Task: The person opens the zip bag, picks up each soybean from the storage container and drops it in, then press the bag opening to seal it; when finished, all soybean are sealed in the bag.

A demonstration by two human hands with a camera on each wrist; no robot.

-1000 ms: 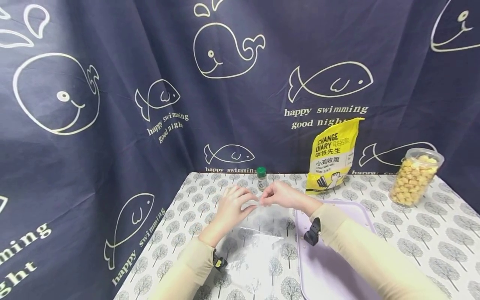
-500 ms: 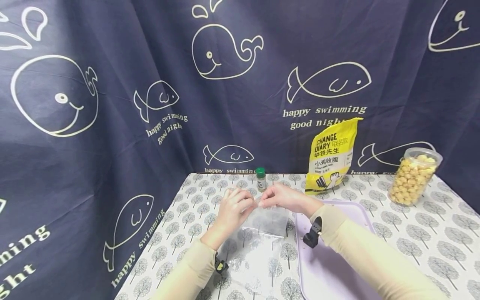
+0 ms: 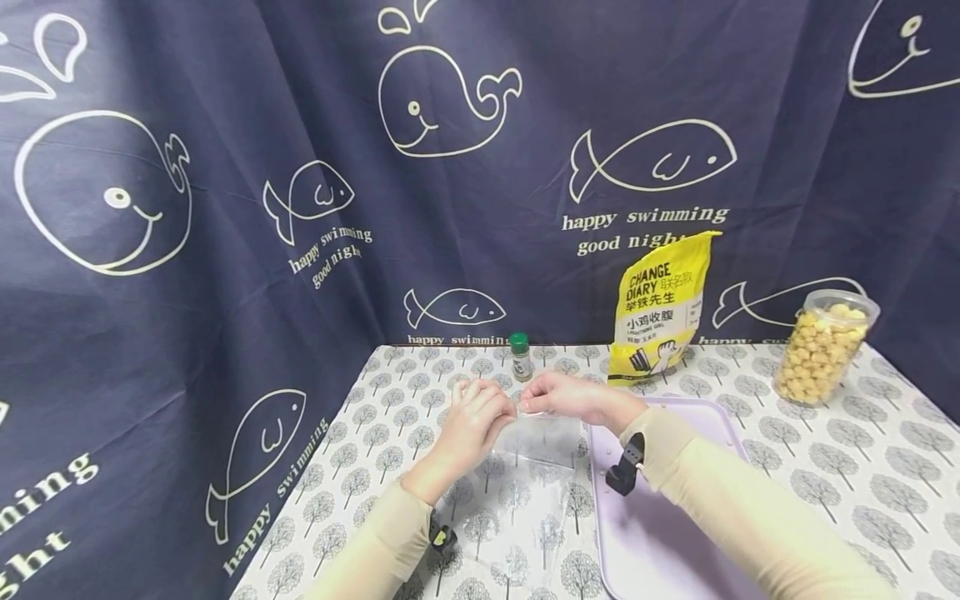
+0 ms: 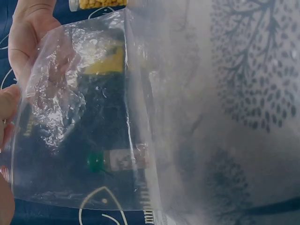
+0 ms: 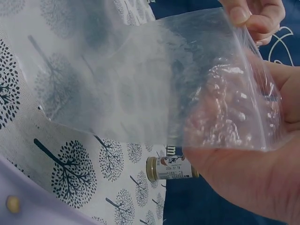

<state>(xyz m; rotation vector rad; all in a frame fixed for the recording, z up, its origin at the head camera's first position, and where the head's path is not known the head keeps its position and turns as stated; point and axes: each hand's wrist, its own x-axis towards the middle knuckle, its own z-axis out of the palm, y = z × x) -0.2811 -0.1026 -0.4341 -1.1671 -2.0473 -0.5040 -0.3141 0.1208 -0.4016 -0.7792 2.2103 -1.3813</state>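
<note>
Plastic bag (image 3: 542, 442), clear and shiny, is up between the two hands, over the left middle part of the desk (image 3: 337, 454). You can see right through it. I cannot tell if its low end touches the desk. The left hand (image 3: 468, 425) grips one top corner of the bag, with its thumb pressed on the plastic. The right hand (image 3: 573, 396) pinches the top edge on the other side, and in the right wrist view some of its fingers show through the plastic. The two hands are near each other, with just a small gap between their fingertips.

Just past the hands, a small bottle with a green cap (image 3: 521, 358) stands on the desk. To the right of the bag is a light purple tray (image 3: 633, 542), partly under the right arm. A little yellow bit (image 5: 13, 204) is on the tray. Past the tray, on the far side, a yellow snack bag (image 3: 660, 312) with black words stands up. More to the right is a clear tub (image 3: 825, 350) full of yellow puffs.

The arms have cream sleeves (image 3: 738, 517), and each wrist has a black strap (image 3: 624, 475). Gray trees cover the white cloth on the desk. Behind it all hangs a dark blue curtain (image 3: 225, 317) with white whales and fish.
</note>
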